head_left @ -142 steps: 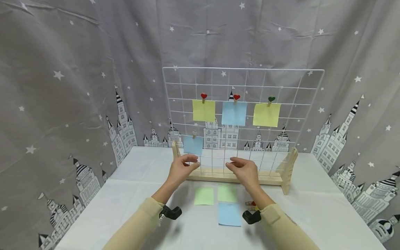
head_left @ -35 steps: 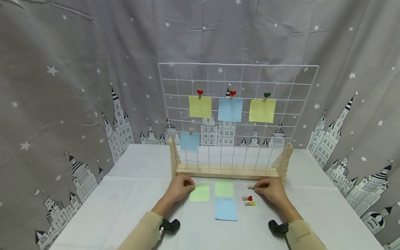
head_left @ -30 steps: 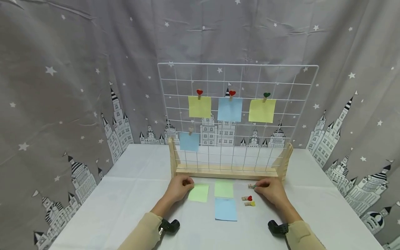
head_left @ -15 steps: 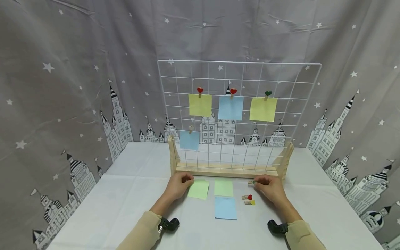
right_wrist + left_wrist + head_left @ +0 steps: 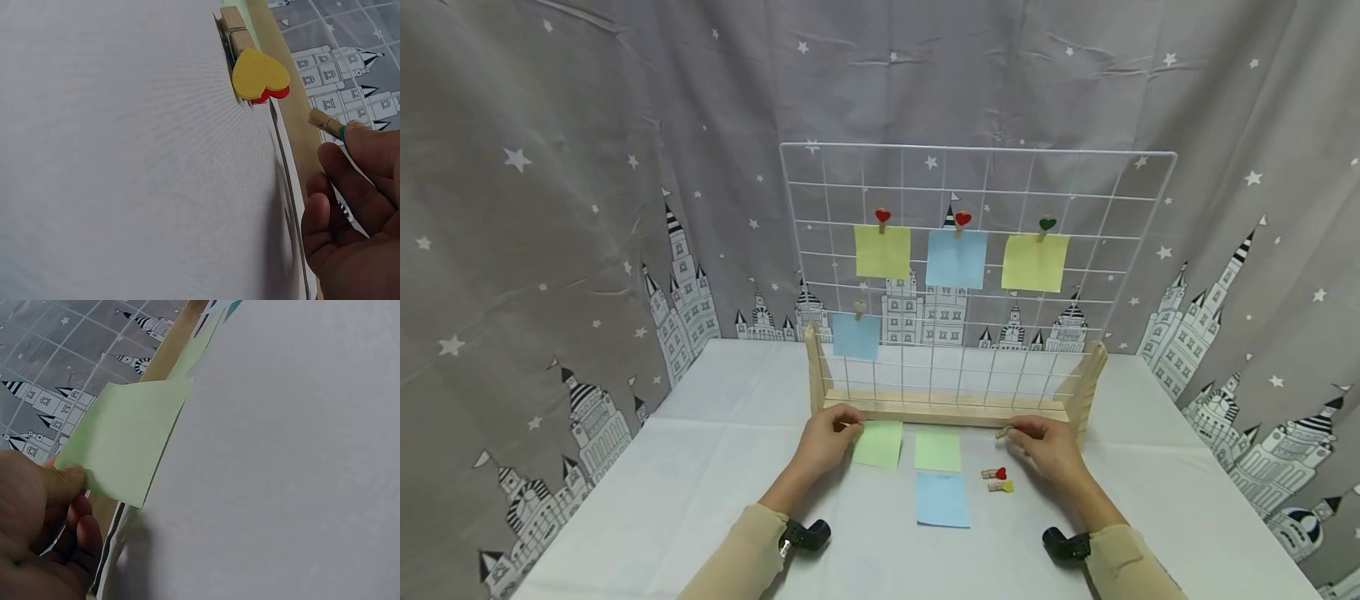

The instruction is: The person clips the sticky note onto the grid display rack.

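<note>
My left hand [image 5: 824, 440] pinches a light green sticky note [image 5: 881, 445] by its corner; in the left wrist view the note [image 5: 128, 440] hangs tilted from thumb and fingertips, lifted off the white cloth. Between thumb and forefinger, my right hand [image 5: 1051, 452] holds a small wooden clothespin [image 5: 326, 122], whose green decoration is mostly covered by the thumb. A red-heart clothespin [image 5: 994, 473] and a yellow-heart clothespin [image 5: 1002, 487] lie just left of that hand. Another green sticky note [image 5: 937, 451] and a blue sticky note [image 5: 942, 500] lie flat between the hands.
Behind the hands stands a white wire grid [image 5: 977, 152] on a wooden base [image 5: 955, 412]. Clothespins fix two yellow notes [image 5: 882, 252] and a blue note [image 5: 956, 260] in its upper row, and one blue note [image 5: 856, 337] at lower left. A grey curtain [image 5: 625, 167] hangs behind.
My left hand has come down from near the grid, pinched the left green note and raised it off the cloth. My right hand has picked up the green-decorated clothespin and lifted it slightly.
</note>
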### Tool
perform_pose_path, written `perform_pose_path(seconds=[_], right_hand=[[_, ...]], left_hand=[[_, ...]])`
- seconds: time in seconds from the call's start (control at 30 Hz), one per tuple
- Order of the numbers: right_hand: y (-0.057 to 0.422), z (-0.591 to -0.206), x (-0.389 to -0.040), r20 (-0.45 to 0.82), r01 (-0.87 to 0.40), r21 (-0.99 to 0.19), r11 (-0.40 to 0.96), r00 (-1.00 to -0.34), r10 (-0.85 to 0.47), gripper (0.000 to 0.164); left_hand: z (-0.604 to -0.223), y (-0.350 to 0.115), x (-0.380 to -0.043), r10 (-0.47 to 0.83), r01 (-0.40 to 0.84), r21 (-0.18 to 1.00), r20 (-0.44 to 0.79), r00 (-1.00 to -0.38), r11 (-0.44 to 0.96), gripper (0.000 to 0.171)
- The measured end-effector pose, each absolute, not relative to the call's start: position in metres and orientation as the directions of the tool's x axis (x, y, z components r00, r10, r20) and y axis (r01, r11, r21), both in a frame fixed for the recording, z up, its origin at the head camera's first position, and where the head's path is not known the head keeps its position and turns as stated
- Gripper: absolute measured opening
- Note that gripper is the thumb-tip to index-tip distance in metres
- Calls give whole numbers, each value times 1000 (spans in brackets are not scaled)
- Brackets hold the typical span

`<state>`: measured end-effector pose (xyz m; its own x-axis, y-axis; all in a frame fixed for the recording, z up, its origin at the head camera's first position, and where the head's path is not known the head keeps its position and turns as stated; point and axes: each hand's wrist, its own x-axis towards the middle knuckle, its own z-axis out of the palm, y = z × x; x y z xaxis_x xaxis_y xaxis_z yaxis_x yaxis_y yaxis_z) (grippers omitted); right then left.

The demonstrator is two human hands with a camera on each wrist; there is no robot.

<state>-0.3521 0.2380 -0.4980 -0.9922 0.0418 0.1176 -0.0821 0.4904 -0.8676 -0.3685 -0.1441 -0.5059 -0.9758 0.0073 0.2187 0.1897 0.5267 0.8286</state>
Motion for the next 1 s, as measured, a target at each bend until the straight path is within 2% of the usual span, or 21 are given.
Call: perform_pose_path(seconds=[0.33, 0.77, 1.0], right_hand=[[235, -494, -353, 107, -82, -894, 440, -994, 33, 23], [232, -486, -355, 87, -59, -893, 446, -995, 43, 26], [230, -479, -357, 68, -38, -899, 436, -996, 53, 34]], left_hand=[[-502, -145, -369, -13, 185, 837, 223, -975, 515, 10], [-494, -144, -367, -1, 208, 845, 240, -971, 493, 8], [-492, -143, -368, 11, 214, 860, 236, -972, 464, 9]])
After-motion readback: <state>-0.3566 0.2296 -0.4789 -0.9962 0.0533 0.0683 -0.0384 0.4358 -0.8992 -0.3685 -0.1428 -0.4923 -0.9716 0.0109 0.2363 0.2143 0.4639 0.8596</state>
